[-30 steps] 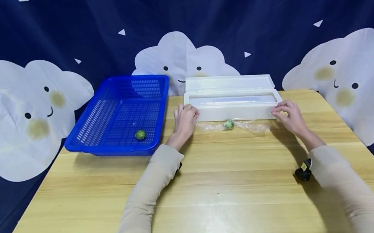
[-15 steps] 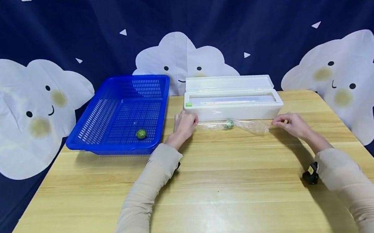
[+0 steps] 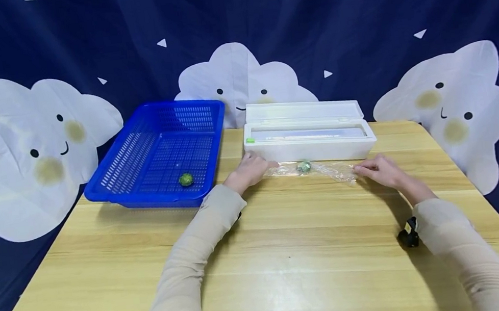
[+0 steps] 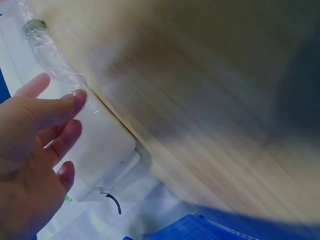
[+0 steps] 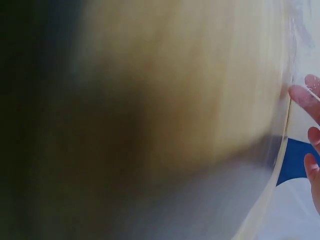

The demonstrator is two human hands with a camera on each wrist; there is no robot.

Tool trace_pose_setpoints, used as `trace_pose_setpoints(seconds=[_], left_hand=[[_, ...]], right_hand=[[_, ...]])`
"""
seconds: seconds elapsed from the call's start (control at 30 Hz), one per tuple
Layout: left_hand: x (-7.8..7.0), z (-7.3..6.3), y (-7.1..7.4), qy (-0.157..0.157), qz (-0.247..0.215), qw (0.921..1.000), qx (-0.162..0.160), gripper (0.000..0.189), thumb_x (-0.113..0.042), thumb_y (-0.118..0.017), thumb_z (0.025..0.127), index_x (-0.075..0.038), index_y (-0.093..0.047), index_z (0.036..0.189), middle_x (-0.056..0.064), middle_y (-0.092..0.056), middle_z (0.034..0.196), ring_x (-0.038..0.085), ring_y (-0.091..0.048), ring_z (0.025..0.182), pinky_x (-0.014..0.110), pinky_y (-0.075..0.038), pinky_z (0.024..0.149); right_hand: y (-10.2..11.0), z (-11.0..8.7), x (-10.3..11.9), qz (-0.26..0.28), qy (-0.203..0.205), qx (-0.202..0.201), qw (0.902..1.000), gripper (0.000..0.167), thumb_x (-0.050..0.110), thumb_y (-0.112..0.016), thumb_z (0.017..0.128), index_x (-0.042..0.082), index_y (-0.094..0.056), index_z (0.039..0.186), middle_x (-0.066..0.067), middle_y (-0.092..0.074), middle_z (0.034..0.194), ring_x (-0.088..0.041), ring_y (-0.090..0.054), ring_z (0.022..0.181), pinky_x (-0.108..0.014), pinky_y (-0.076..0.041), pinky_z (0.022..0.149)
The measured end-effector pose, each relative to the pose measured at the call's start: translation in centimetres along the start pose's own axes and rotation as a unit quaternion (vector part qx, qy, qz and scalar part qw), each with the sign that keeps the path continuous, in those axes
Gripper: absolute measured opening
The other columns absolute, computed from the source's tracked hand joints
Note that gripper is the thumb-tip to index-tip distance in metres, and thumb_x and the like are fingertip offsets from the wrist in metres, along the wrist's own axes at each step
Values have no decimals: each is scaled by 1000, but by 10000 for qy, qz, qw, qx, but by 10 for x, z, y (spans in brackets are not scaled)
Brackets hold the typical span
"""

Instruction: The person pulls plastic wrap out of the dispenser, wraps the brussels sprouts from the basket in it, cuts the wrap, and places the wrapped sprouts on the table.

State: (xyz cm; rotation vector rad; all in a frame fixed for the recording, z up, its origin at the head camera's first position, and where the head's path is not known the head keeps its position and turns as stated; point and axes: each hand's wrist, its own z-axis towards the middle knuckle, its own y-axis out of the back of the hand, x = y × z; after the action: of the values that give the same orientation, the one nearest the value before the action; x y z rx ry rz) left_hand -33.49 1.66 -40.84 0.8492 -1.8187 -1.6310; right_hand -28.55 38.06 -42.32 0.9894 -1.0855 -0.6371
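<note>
Plastic film (image 3: 332, 169), clear, shiny and crinkled

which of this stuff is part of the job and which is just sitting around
Part of the job, it seems:
- left hand and right hand, at the film's two ends
- clear film
- wrapped green ball
- white box, open behind the film, probably its holder

Just sitting around:
- blue basket
- other green ball, in the basket, maybe for later
- cloud curtain

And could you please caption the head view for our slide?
Left hand and right hand flank a green ball in clear film.
</note>
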Motion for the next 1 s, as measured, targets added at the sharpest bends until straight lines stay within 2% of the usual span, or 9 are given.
trace_pose_setpoints(seconds=[0.07,0.1,0.2,0.3,0.33,0.5,0.73,0.83,1.0], left_hand=[[0,5,-2,87,97,9998,178,47,1,-47,89,-22,-51,130,5,-64,108,22,-55,102,42,-26,101],[4,12,-11,67,184,9998,87,42,0,-47,89,-21,-56,125,4,-65,105,21,-55,100,42,-26,100],[2,18,-11,201,287,9990,264,30,-8,-46,92,-16,-62,116,5,-64,104,22,-54,99,41,-27,96],[-2,21,-9,364,155,9982,443,30,-19,-38,98,-18,-62,117,7,-61,116,24,-49,109,42,-22,101],[-8,17,0,521,32,9964,664,33,-24,-36,99,-18,-58,123,8,-57,123,24,-46,116,42,-20,104],[-18,19,5,995,-278,9894,1018,51,-45,-24,98,-17,-48,133,11,-40,140,28,-30,130,48,-7,109],[-21,20,13,1157,-585,9781,1625,45,-38,-37,96,-32,-32,141,20,-20,147,35,-11,134,55,0,107],[-18,18,14,1189,-980,9761,1534,46,-39,-40,95,-35,-31,141,18,-19,147,34,-12,131,54,-6,105],[-19,16,15,1379,-1648,9750,573,43,-36,-46,94,-29,-43,136,5,-33,145,30,-22,126,49,-14,103]], right_hand=[[-1,1,4,-356,-178,217,9990,34,29,-54,91,1,-67,105,-16,-68,91,-27,-57,80,-41,-39,74],[-1,2,6,-508,-257,338,9978,38,34,-52,91,2,-67,106,-17,-67,98,-31,-57,89,-47,-37,79],[-3,6,13,-866,-409,680,9931,45,45,-50,90,7,-68,105,-15,-65,106,-36,-51,102,-56,-27,85],[-4,10,18,-1032,-537,793,9900,40,48,-55,85,13,-71,94,-7,-68,96,-31,-53,95,-56,-26,84],[-4,12,20,-1096,-553,788,9893,36,48,-57,84,15,-70,91,-5,-68,93,-29,-54,93,-56,-26,82],[-2,17,25,-1448,-571,839,9842,24,40,-63,82,17,-69,87,2,-65,83,-24,-54,88,-56,-29,80],[2,19,26,-1583,-458,840,9827,14,31,-65,82,18,-68,83,2,-62,79,-23,-53,83,-55,-31,79],[4,18,24,-1323,-389,870,9866,18,33,-66,81,15,-68,84,0,-62,80,-24,-53,83,-53,-33,76],[8,13,19,-520,-352,825,9946,25,28,-64,85,5,-69,94,-11,-63,89,-29,-56,85,-49,-39,72]])
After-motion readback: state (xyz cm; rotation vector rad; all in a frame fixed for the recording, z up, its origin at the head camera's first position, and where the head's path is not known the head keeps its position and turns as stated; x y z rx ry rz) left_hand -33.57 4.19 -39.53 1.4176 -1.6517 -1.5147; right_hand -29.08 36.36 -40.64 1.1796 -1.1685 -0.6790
